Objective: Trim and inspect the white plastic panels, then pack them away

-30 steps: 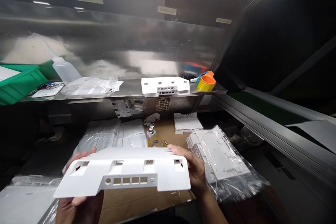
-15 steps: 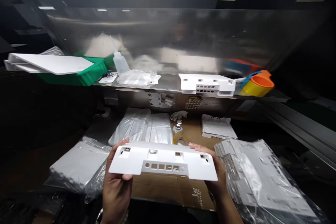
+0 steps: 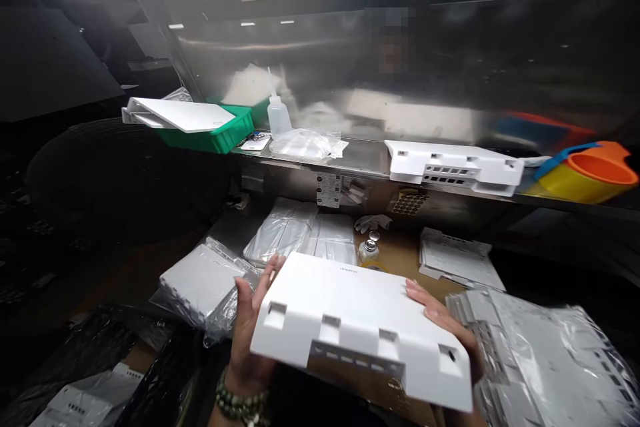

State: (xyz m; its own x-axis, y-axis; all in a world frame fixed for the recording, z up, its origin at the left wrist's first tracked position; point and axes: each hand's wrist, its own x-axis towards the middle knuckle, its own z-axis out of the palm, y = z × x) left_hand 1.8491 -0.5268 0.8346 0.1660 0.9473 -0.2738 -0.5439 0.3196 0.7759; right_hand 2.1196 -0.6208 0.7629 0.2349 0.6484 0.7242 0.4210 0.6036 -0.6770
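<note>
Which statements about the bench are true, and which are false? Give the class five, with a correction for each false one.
1. The right-hand grip has fingers on the held casing. True.
2. The bracelet is on the right wrist. False: the bracelet is on the left wrist.
3. The squeeze bottle stands on the shelf. True.
4. The green bin is to the right of the squeeze bottle. False: the green bin is to its left.
5. The white glove lies lower than the shelf. True.
</note>
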